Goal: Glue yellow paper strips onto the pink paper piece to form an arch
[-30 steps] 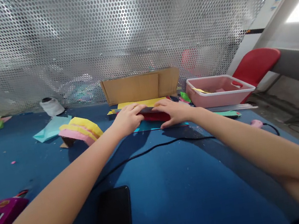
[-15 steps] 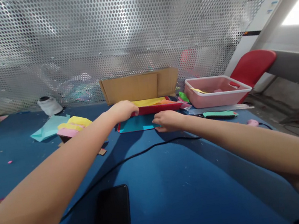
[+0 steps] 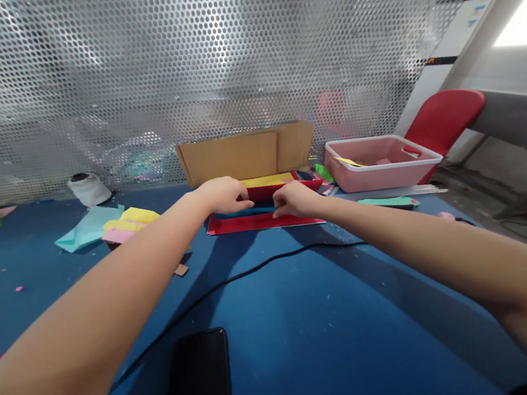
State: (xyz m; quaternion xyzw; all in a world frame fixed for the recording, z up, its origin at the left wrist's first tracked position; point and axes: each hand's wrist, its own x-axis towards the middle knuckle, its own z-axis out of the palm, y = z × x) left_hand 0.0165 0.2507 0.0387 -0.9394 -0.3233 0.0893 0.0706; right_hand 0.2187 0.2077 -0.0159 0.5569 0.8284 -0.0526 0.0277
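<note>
A stack of coloured sheets of paper lies at the far side of the table, partly raised at its near edge. My left hand [image 3: 223, 195] is closed on the lifted red paper [image 3: 259, 193], with a yellow sheet [image 3: 268, 180] on top. Fingers bent in a pinch, my right hand [image 3: 298, 199] grips the near edge of a blue sheet [image 3: 261, 210] under that lifted paper. Below it, a lower red sheet [image 3: 242, 223] shows as a flat strip. The fingertips of both hands are partly hidden.
Cardboard [image 3: 236, 156] stands behind the stack. To the right are a pink basket [image 3: 385, 173] and a green cutter [image 3: 386, 202]. At left lie light-blue paper [image 3: 89, 228], yellow notes [image 3: 133, 218] and a white roll [image 3: 90, 189]. A black cable [image 3: 255, 268] and phone [image 3: 195, 391] are nearer.
The blue sheet's near edge has been lifted and pushed back, uncovering the red sheet below. My right hand has gone slightly up and away; my left hand has barely moved.
</note>
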